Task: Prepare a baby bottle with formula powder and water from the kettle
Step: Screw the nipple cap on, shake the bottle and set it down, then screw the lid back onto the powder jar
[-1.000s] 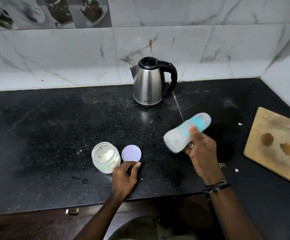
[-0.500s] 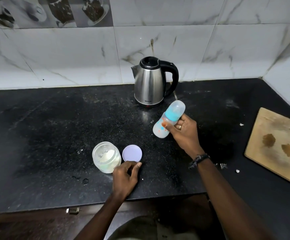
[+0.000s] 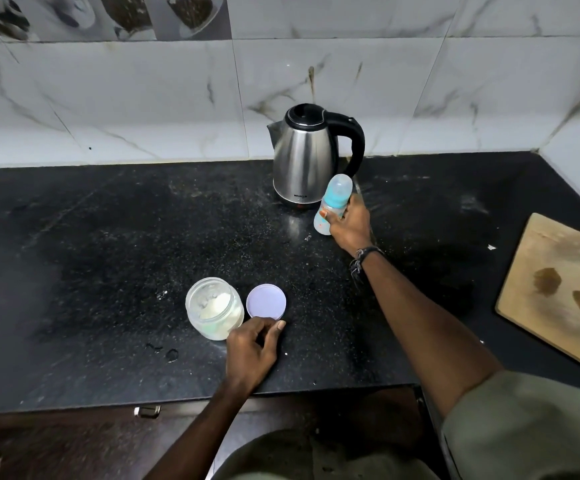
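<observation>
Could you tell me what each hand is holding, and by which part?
The right hand grips the baby bottle around its body. The left hand holds nothing.

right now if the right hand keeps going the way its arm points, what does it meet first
Probably the kettle: the right hand, gripping the baby bottle, sits just in front of its base and handle. Depth is unclear; it may pass to the right.
</observation>
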